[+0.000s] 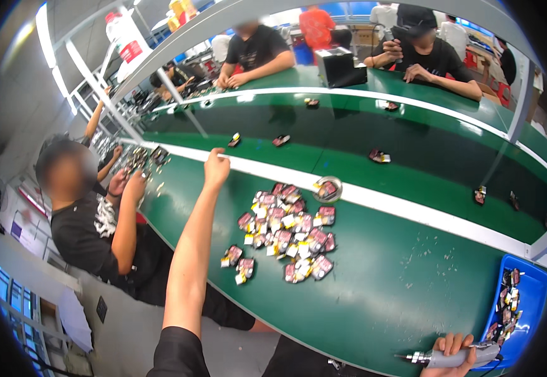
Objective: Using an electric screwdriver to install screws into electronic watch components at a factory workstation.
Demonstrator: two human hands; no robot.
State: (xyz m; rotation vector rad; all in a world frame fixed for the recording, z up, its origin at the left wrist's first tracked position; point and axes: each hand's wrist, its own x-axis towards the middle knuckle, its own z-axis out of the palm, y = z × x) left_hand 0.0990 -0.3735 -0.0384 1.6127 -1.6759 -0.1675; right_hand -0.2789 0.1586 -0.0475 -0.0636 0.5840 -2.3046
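Observation:
My left arm reaches far out to the white rail along the conveyor, and my left hand point(217, 168) is closed there with nothing visible in its fingers. Just beyond it on the green belt lies a small dark module with a yellow-and-white end point(234, 139). At the lower right, my right hand point(454, 350) is wrapped around a grey electric screwdriver point(453, 359), its bit pointing left over the bench. A heap of small modules point(283, 229) with reddish-brown faces and yellow-and-white tabs covers the middle of the green bench point(361, 295).
At the right edge stands a blue bin point(533, 308) with several modules inside. A round dish point(328, 188) holding a module sits by the rail point(374, 200). Small bits point(429, 257) litter the bench. One co-worker point(85, 207) sits at left; others sit across the belt, near a black box point(341, 67).

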